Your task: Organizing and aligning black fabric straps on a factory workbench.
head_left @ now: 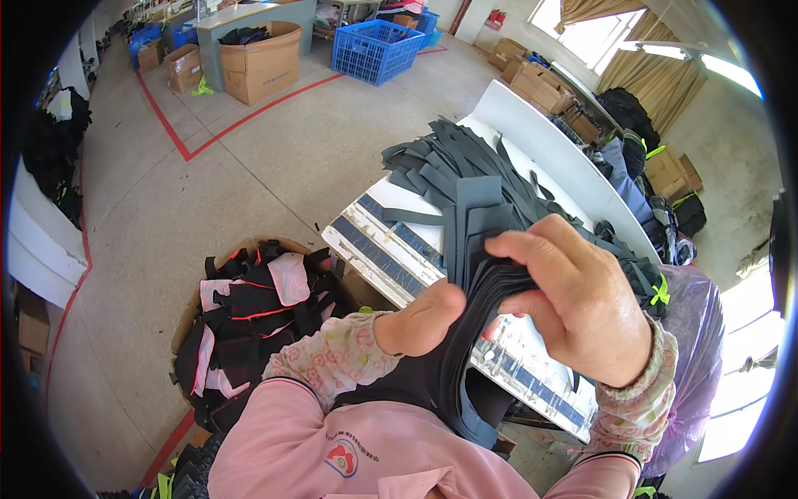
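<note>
A thick bundle of dark grey fabric strips arches over the near edge of a white table and hangs down in front of me. My right hand pinches the top of the bundle, its thumb below and its fingers above. From the left, my left hand holds the same bundle. Most of its fingers are hidden behind the strips, with a fingertip showing on the far side. Beyond both hands, a large loose heap of similar strips spreads across the tabletop.
The white table has worn striped edging and a raised back panel. At left stands a carton of black and pink sewn pieces. Farther off are a blue crate and a large cardboard box. Purple plastic wrap covers something at right.
</note>
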`<state>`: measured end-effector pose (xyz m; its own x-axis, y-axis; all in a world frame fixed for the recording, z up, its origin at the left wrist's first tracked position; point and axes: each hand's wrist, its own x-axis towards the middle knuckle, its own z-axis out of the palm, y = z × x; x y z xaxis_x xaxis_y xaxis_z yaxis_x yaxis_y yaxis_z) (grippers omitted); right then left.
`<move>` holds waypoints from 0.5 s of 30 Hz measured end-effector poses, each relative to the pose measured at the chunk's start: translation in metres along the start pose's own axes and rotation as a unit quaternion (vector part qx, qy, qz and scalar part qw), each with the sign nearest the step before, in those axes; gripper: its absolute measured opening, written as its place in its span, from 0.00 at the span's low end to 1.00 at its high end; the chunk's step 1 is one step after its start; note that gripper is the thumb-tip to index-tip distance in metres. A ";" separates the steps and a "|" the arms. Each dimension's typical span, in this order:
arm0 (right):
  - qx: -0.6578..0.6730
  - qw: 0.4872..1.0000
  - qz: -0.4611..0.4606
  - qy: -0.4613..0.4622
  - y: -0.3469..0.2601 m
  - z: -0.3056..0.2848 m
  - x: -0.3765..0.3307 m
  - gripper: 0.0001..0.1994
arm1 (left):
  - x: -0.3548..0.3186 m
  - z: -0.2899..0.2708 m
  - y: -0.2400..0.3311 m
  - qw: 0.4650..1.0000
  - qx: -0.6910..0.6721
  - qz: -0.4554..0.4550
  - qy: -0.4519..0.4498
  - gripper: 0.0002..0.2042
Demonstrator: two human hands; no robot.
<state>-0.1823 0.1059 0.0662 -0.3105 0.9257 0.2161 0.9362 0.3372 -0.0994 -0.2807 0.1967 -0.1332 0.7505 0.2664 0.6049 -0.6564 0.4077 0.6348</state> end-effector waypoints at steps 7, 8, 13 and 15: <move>0.029 1.000 -0.001 0.010 0.001 0.002 -0.003 0.20 | 0.002 0.006 0.013 0.999 -0.016 -0.031 0.021 0.34; 0.030 1.000 -0.002 0.010 0.002 0.001 -0.003 0.20 | 0.002 0.009 0.015 0.999 -0.008 -0.034 0.023 0.34; 0.052 0.997 0.045 -0.028 0.001 0.001 -0.002 0.25 | 0.002 0.008 0.012 0.999 -0.001 -0.029 0.025 0.34; 0.052 0.997 0.049 -0.035 0.001 0.001 -0.002 0.26 | 0.002 0.007 0.010 0.999 0.017 -0.033 0.023 0.34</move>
<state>-0.1805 0.1045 0.0645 -0.2336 0.9633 0.1319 0.9413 0.2580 -0.2174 -0.2867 0.1956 -0.1227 0.7945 0.2801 0.5388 -0.6069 0.3965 0.6888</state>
